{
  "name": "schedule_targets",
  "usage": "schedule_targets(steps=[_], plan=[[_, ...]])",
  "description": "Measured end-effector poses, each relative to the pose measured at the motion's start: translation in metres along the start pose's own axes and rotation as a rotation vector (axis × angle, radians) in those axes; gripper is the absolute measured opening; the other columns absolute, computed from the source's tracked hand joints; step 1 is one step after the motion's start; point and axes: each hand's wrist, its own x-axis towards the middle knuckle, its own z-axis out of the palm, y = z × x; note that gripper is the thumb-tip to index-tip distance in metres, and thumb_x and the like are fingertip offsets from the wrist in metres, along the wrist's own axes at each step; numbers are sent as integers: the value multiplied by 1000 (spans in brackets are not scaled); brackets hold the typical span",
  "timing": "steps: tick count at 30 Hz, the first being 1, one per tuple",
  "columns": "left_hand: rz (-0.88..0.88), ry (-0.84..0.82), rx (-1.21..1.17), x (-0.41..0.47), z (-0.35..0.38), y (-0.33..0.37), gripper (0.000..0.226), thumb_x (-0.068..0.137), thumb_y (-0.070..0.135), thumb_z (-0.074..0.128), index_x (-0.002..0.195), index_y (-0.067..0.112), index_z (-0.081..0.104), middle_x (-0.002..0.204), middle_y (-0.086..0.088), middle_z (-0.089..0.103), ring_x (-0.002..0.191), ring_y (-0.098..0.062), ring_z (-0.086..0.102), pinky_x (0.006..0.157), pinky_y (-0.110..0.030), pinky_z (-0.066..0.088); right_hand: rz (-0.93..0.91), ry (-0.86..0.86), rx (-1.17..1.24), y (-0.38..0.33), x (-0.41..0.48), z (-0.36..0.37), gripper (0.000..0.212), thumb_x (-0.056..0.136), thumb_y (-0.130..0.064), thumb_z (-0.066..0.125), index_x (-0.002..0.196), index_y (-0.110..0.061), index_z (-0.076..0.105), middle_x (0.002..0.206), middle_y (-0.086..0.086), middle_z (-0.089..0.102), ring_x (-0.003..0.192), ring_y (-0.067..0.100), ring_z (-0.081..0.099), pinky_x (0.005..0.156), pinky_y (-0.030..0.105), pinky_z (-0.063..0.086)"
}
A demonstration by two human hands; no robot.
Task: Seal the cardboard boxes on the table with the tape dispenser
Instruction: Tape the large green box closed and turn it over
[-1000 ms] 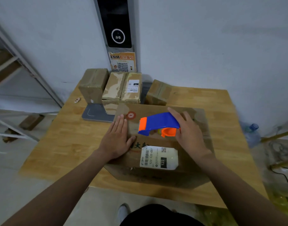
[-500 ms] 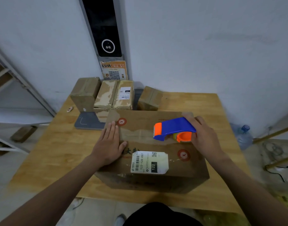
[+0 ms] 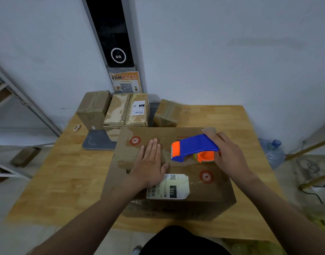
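**Now: our dispenser over the big box, one palm flat beside it**

We stand at a wooden table [image 3: 65, 177] pushed against a white wall [image 3: 213, 61]. A tall dark panel [image 3: 112, 34] with a round ringed mark runs up that wall, and a notice [image 3: 125, 82] with a QR code is stuck below it. Four smaller boxes [image 3: 117, 112] are lined up at the table's far edge, next to a grey plate [image 3: 97, 142]. A metal rack [image 3: 19, 100] stands to our left. On the floor to our right are a water bottle [image 3: 274, 153] and some cables [image 3: 310, 166].

The edges of the view bend and blur, so we cannot read the rack's contents or the floor clutter. Our left wrist covers part of the shipping label [image 3: 174, 188]. The tape roll is mostly hidden inside the dispenser, and we cannot tell whether its orange end touches the cardboard.

The large cardboard box [image 3: 209, 196] sits at the near middle of the table, flaps down. Our left hand [image 3: 150, 162] lies flat on its top, fingers straight and together, pressing on the left half. The blue and orange tape dispenser [image 3: 193, 146] is over the right half of the top, just beside that hand's fingertips, with its orange end pointing towards them. Our right hand [image 3: 229, 157] grips the handle from the right, fingers curled over it.
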Motion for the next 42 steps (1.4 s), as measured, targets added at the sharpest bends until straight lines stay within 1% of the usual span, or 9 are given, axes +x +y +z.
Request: schedule_targets(steps=[6, 11, 19, 23, 27, 31, 35, 38, 42], plan=[[76, 35, -5, -2, -1, 16, 74, 97, 53, 0, 158, 12, -9, 167, -8, -18, 153, -18, -22, 126, -49, -3, -8, -22, -35, 2, 3, 1, 76, 94, -16, 63, 155, -39, 24, 121, -3, 51, 85, 12, 56, 62, 29, 52], [62, 49, -13, -1, 2, 17, 76, 92, 56, -7, 156, 15, -12, 168, -5, -16, 154, -16, -20, 127, -48, -1, -5, -28, -56, 4, 1, 2, 80, 94, -17, 64, 154, -44, 18, 127, -5, 48, 88, 7, 50, 59, 24, 48], [46, 46, -19, -1, 0, 17, 81, 93, 58, -6, 161, 14, -7, 167, -2, -18, 153, -12, -21, 127, -44, -6, -37, -56, -59, 7, 5, -4, 80, 93, -15, 62, 151, -52, 20, 126, -4, 45, 87, 16, 57, 65, 35, 56], [22, 40, -31, -2, 0, 18, 81, 93, 58, -4, 161, 14, -7, 167, 0, -19, 153, -11, -22, 125, -42, -11, -74, -61, -68, 11, 5, -8, 82, 91, -12, 62, 152, -51, 21, 126, -4, 44, 84, 17, 56, 64, 34, 55], [-24, 28, -67, 1, 0, 20, 79, 95, 56, 1, 162, 14, -7, 167, 0, -18, 152, -10, -21, 126, -45, -9, -70, -47, -100, 22, 7, -16, 83, 87, -6, 60, 150, -50, 28, 122, -6, 45, 86, 18, 57, 63, 33, 53], [-46, 21, -56, 0, -1, 22, 68, 107, 46, 18, 161, 14, -9, 167, 0, -21, 152, -9, -22, 125, -41, -12, -58, -21, -98, 53, 0, -32, 89, 78, 1, 56, 147, -50, 31, 111, -4, 47, 83, 23, 54, 58, 38, 50], [-39, 16, -54, -1, 0, 23, 69, 107, 45, 20, 161, 13, -10, 166, 0, -23, 152, -9, -23, 125, -40, -12, -15, -6, -90, 92, -12, -41, 81, 84, -2, 57, 148, -46, 34, 112, -4, 46, 86, 23, 56, 60, 42, 53], [-53, -8, -34, 1, 0, 22, 72, 105, 50, 15, 161, 13, -12, 166, -1, -24, 151, -9, -25, 125, -41, -11, 10, -12, -86, 101, -19, -38, 81, 86, -2, 62, 149, -44, 34, 116, -5, 46, 90, 19, 54, 61, 38, 53], [-104, -74, -33, 3, -6, 34, 92, 83, 63, -9, 158, 10, -16, 163, -6, -30, 151, -16, -28, 125, -46, -12, 15, 0, -19, 103, -25, -32, 73, 90, -6, 63, 150, -38, 37, 117, -4, 46, 91, 15, 52, 63, 33, 52]])
